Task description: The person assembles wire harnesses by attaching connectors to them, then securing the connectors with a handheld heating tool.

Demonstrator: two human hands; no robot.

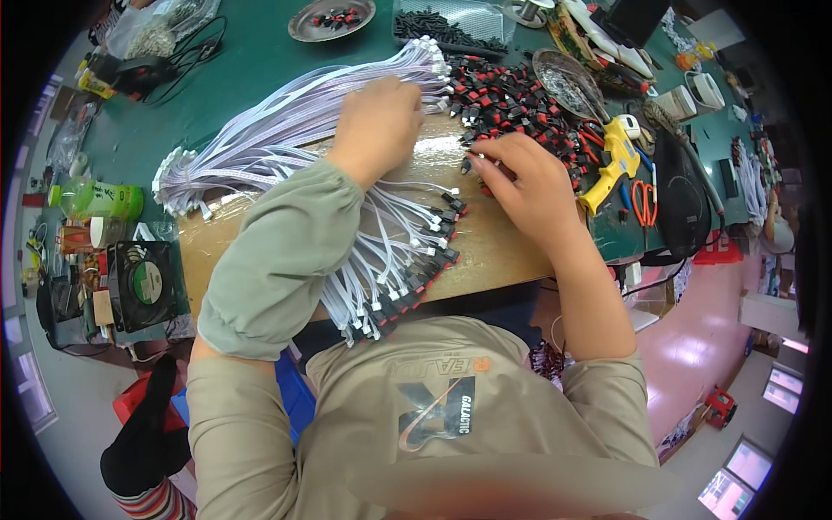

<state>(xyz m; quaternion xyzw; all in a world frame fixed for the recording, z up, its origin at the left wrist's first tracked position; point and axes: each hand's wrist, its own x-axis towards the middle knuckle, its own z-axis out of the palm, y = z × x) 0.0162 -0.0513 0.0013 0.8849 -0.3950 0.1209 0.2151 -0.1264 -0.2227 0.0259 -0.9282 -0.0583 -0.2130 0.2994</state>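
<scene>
My left hand (379,126) rests over a thick bundle of white ribbon cables (286,108) with white plugs at their ends. Its fingers are curled down and their tips are hidden, so what they hold cannot be made out. To its right, my right hand (529,182) pinches a small black connector (468,164) between thumb and forefinger. Beyond that hand lies a heap of black and red connectors (516,104). Nearer my body, a fan of white cables (377,251) with black and red connectors on their ends hangs over the edge of the brown board (494,247).
A yellow glue gun (614,165) and orange-handled scissors (644,204) lie on the right. Farther back are a metal dish (568,82), a basket of black parts (451,35) and a round plate (331,19). A green bottle (100,199) and black fan (141,286) stand left.
</scene>
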